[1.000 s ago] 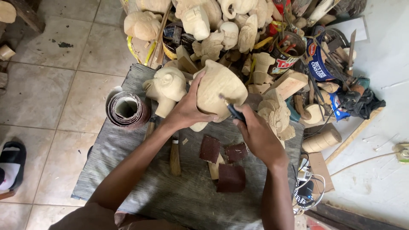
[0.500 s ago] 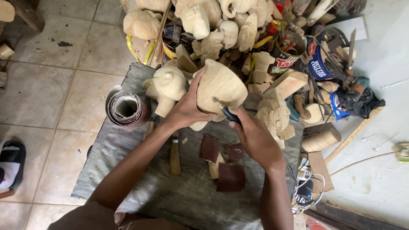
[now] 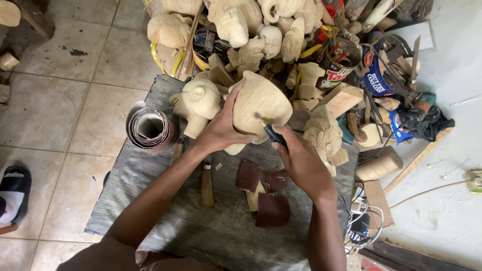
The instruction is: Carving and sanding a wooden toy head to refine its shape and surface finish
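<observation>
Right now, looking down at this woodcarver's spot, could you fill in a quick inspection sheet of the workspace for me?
Surface: worn grey wooden board on a tiled floor.
Job's things: pale rounded wooden carving; dark-handled carving tool.
Clutter: reddish-brown sandpaper scraps, sandpaper roll, wooden-handled chisel, heap of pale unfinished carvings.
Grippers: left hand steadies the carving; right hand grips the tool against it.
Cables: white cords at the board's right edge.
Surroundings: black-and-white sandal.

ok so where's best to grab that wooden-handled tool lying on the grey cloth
Take the wooden-handled tool by its thick rounded handle at the near end, coming from above. It lies flat and lengthwise on the grey cloth, and its far end runs under the left hand's forearm.
</observation>
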